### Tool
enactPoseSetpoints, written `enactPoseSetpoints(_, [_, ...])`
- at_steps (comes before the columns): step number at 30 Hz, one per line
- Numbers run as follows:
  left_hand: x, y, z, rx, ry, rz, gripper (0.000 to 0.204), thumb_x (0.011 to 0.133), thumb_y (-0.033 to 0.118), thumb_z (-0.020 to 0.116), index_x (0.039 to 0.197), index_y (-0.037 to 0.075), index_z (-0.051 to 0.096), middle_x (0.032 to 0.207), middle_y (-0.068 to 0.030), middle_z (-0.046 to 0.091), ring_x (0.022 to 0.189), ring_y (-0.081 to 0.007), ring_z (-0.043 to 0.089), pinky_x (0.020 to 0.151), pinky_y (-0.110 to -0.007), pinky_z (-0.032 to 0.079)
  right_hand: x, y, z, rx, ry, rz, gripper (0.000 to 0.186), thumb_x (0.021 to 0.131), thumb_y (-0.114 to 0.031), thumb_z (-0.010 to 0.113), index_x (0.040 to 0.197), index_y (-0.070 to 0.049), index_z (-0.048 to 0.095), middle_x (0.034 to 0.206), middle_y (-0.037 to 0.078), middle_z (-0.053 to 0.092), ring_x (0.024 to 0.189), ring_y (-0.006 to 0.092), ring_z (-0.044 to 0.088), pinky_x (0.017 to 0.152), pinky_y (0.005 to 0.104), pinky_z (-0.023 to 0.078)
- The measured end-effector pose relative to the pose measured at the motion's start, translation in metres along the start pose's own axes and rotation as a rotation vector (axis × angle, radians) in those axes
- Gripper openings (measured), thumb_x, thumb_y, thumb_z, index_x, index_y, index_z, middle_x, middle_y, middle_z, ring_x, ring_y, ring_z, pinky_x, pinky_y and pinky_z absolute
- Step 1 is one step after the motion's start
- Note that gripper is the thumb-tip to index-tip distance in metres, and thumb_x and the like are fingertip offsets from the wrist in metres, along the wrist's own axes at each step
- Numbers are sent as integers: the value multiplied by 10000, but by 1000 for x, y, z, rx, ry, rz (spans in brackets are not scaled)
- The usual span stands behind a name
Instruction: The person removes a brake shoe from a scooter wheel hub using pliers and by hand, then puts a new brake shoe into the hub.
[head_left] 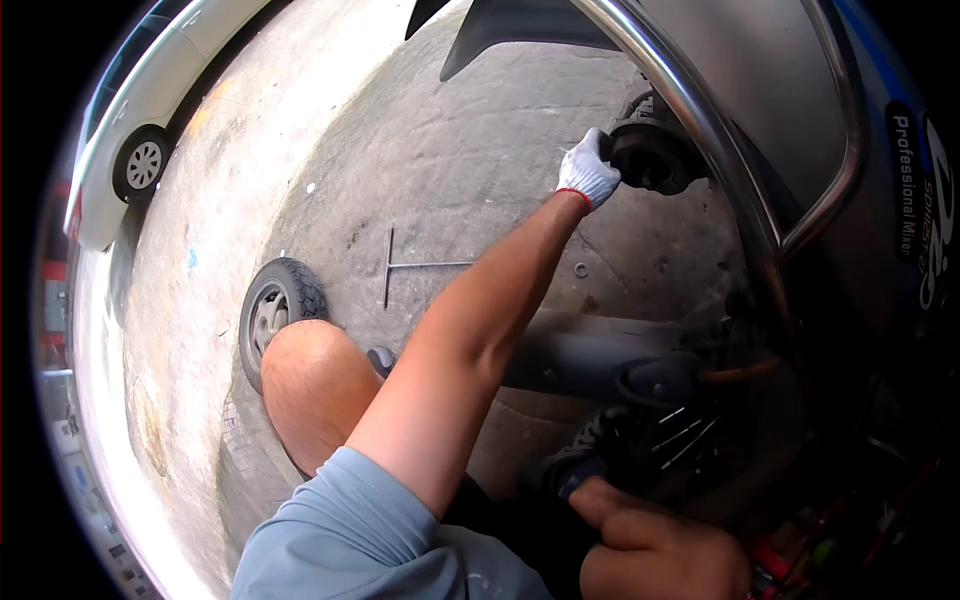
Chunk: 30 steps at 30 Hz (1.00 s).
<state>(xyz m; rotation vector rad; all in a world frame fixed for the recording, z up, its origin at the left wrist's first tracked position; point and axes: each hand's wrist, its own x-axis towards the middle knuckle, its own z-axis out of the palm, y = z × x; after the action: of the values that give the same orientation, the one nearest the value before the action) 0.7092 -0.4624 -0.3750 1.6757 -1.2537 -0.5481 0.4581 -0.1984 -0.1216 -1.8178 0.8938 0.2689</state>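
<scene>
My left arm stretches forward, and my left hand (588,172) wears a white glove with a red cuff. Its fingers are bent against the near-left edge of a dark, round, hollow part (655,160), which looks like a wheel hub or brake drum. Part of the fingers is hidden by the glove's own back. Below that part, a small ring (581,270) lies on the concrete. A long grey metal housing (590,350) runs across beneath my forearm. My right hand is out of sight.
A T-shaped wrench (388,268) lies on the ground left of my forearm. Beside my left knee is a wheel with a tyre (285,300). A chrome tube (690,95) curves over the right side. A white car (170,75) stands far left.
</scene>
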Motion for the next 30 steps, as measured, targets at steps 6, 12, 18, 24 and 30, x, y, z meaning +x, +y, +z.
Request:
enactPoseSetpoints(6, [-6,-9,-12,-102,89,-26,476,690,127,609,1151,40,536,1080,-196,615,1032,-315,595,884,-374,469,15,-31,-6,-90,-28,-43,270,868,-96,554,1123,-8,573,1020,92,649,923,182,621,823,243,489])
enactPoseSetpoints(12, [3,3,-18,-76,-16,-151,328,716,104,596,1028,17,546,1017,-228,624,1024,-368,582,849,-411,467,22,-55,-11,-158,-21,-28,260,876,-100,552,1120,-12,577,1026,97,652,932,191,627,833,242,491])
enactPoseSetpoints(18, [-31,4,-17,-49,-216,-56,248,720,73,527,962,35,563,954,-221,625,974,-389,581,829,-423,462,9,9,33,231,145,353,144,865,-68,595,928,30,681,914,55,693,796,77,632,702,151,479])
enactPoseSetpoints(24, [-12,9,-46,-61,-71,-141,241,756,94,522,982,36,583,962,-175,650,957,-331,609,828,-384,475,24,131,-17,370,732,135,364,874,-39,499,1220,72,501,1063,123,604,962,169,573,852,260,457])
enactPoseSetpoints(30, [-36,18,-51,-90,-21,-276,298,763,156,549,1032,32,584,1013,-164,652,992,-313,608,857,-378,467,168,76,-94,40,750,41,470,910,-221,548,1299,26,454,1281,196,517,1206,309,484,1012,357,369])
